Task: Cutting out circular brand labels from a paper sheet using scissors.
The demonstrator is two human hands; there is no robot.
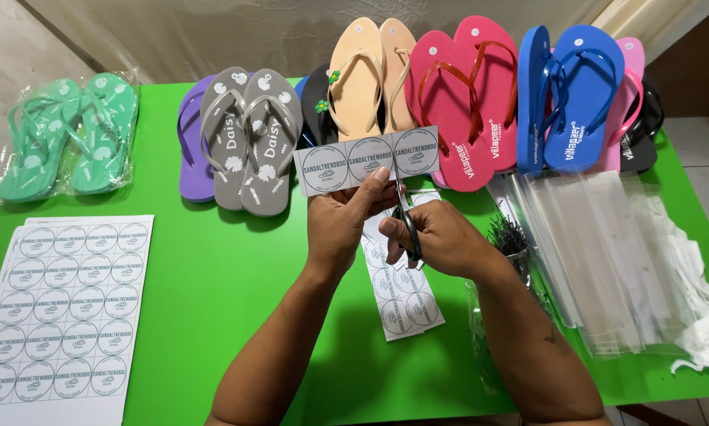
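Note:
My left hand (340, 225) pinches a white strip of three round labels (354, 163) and holds it up above the green table (212, 260). My right hand (441, 237) grips dark-handled scissors (408, 225), their blades pointing up at the strip's lower edge between the second and third label. Under my hands lies another cut strip of round labels (406, 300). A full sheet of round labels (59, 304) rests at the table's left front.
Along the back stand pairs of flip-flops: green ones in a clear bag (67, 134), purple, grey (248, 138), black, beige (366, 75), red (469, 95), blue (567, 91), pink. Clear plastic bags (599, 252) and white paper lie at the right.

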